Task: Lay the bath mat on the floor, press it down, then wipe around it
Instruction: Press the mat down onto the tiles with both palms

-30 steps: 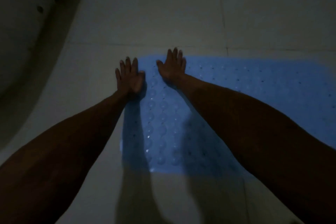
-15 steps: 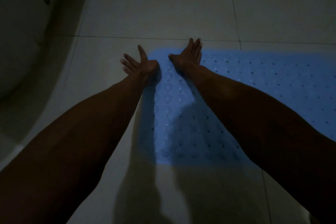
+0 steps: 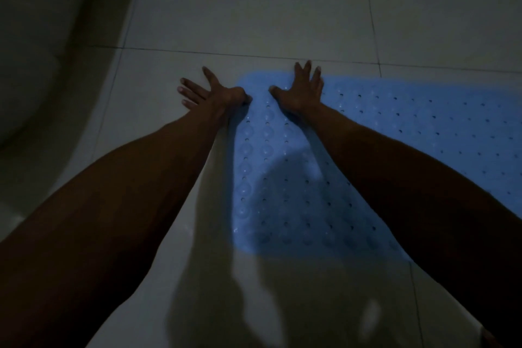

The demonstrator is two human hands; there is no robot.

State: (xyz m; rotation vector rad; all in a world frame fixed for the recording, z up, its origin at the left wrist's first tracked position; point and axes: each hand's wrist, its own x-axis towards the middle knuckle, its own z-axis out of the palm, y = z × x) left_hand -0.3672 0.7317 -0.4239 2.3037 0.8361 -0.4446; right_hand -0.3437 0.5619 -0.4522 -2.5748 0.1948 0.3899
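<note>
Blue mat (image 3: pixel 395 133) under flat, spread hands (image 3: pixel 300 93).

Bare tile floor (image 3: pixel 254 14) lies open beyond both hands and along the mat's near edge — nothing stands on it there. To the left, a curved white fixture (image 3: pixel 36 45) walls off that side, with only a dim strip of floor between it and the left hand (image 3: pixel 214 93). The blue bath mat (image 3: pixel 409 127) lies flat, right hand (image 3: pixel 302 93) spread on it — 2 forearms cross the near space.
</note>
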